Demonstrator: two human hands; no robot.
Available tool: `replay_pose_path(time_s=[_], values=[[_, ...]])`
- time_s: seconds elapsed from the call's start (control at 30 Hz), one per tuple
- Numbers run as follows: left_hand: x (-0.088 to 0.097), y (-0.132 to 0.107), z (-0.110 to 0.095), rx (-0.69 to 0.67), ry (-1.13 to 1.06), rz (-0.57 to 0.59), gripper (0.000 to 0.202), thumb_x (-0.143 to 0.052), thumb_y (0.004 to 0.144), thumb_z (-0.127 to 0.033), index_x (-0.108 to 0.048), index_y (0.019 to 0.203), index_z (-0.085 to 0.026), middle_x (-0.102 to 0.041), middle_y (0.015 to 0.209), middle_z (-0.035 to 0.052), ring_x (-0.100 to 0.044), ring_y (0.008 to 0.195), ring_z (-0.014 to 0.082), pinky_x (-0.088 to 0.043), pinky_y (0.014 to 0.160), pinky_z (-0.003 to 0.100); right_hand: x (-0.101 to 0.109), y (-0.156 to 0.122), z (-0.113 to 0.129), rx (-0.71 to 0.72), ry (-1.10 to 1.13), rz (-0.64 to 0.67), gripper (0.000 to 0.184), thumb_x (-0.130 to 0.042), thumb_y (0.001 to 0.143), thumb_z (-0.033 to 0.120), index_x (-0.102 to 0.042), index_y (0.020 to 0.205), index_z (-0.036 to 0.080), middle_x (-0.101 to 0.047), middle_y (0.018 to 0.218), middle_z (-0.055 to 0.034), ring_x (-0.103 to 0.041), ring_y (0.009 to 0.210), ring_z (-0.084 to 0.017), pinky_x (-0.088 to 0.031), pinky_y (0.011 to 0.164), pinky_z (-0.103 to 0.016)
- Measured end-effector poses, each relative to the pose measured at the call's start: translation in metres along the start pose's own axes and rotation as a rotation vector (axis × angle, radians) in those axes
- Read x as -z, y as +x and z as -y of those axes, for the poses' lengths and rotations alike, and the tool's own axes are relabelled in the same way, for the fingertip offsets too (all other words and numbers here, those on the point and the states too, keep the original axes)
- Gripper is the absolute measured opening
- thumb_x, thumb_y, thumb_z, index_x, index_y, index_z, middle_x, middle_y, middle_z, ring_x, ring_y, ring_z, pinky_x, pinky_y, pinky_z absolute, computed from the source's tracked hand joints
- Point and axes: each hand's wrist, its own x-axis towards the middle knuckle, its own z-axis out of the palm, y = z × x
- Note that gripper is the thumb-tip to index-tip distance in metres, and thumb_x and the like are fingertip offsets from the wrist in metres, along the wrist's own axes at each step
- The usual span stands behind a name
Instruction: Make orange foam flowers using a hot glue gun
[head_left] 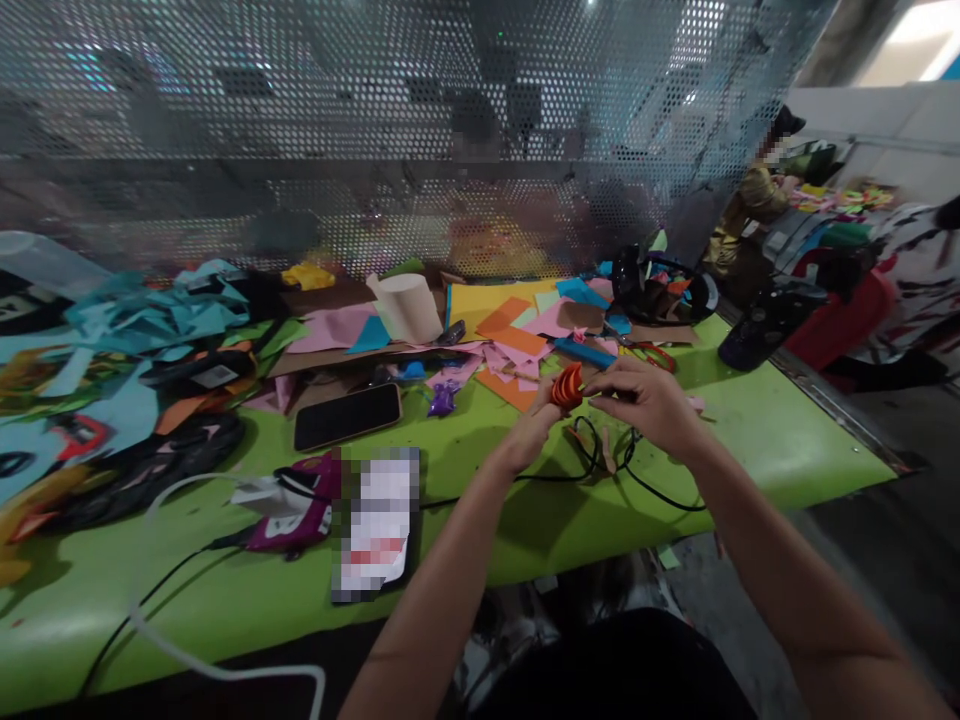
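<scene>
Both my hands are raised over the green table, holding a small folded orange paper piece between them. My left hand grips it from below and the left. My right hand pinches it from the right with the fingertips. Under my hands a black cable loops across the table. Loose sheets of coloured paper, orange, pink, yellow and blue, lie just beyond my hands.
A dark phone lies left of centre, next to a purple pouch and a white cable. A roll of paper, red-handled scissors, a black bowl of scraps and a perforated metal screen stand behind. Other people sit far right.
</scene>
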Motion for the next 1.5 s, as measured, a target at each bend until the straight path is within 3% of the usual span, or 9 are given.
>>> replay_pose_path(time_s=[0.3, 0.57, 0.97, 1.23, 1.5], values=[[-0.002, 0.0, 0.002, 0.015, -0.044, 0.015, 0.057, -0.051, 0.073, -0.022, -0.05, 0.13, -0.02, -0.056, 0.13, 0.0067, -0.046, 0.121, 0.0245, -0.035, 0.109, 0.036, -0.002, 0.006, -0.009, 0.137, -0.093, 0.097, 0.015, -0.061, 0.09, 0.021, -0.076, 0.087, 0.021, -0.066, 0.089, -0.0062, -0.063, 0.084, -0.019, -0.048, 0.075, -0.031], [-0.002, -0.001, 0.004, 0.023, -0.084, 0.047, 0.059, -0.048, 0.072, -0.023, -0.05, 0.13, -0.02, -0.055, 0.133, 0.0055, -0.045, 0.121, 0.0241, -0.037, 0.107, 0.035, -0.002, 0.006, -0.013, 0.177, -0.103, 0.132, 0.015, -0.058, 0.092, 0.018, -0.073, 0.087, 0.021, -0.065, 0.092, -0.0067, -0.063, 0.087, -0.019, -0.048, 0.078, -0.03], [-0.005, -0.001, 0.001, 0.096, -0.23, 0.04, 0.06, -0.049, 0.066, -0.025, -0.049, 0.126, -0.02, -0.058, 0.125, 0.0053, -0.05, 0.106, 0.0208, -0.042, 0.095, 0.033, 0.002, 0.006, -0.014, 0.199, -0.058, 0.174, 0.018, -0.054, 0.096, 0.022, -0.072, 0.093, 0.021, -0.065, 0.094, -0.0072, -0.064, 0.089, -0.02, -0.049, 0.08, -0.03], [-0.005, 0.0, 0.006, 0.062, -0.362, 0.034, 0.057, -0.05, 0.066, -0.024, -0.054, 0.123, -0.02, -0.06, 0.115, 0.0039, -0.05, 0.097, 0.0195, -0.042, 0.088, 0.032, 0.001, 0.007, -0.019, 0.245, -0.041, 0.16, 0.016, -0.055, 0.095, 0.02, -0.071, 0.091, 0.019, -0.063, 0.092, -0.0068, -0.062, 0.087, -0.019, -0.048, 0.076, -0.028], [-0.005, 0.001, 0.002, 0.071, -0.371, 0.002, 0.051, -0.052, 0.064, -0.024, -0.057, 0.115, -0.02, -0.059, 0.117, 0.0038, -0.049, 0.102, 0.0206, -0.042, 0.087, 0.031, 0.001, 0.008, -0.017, 0.252, -0.051, 0.156, 0.016, -0.055, 0.096, 0.021, -0.07, 0.091, 0.02, -0.062, 0.09, -0.0055, -0.062, 0.083, -0.018, -0.048, 0.074, -0.028]])
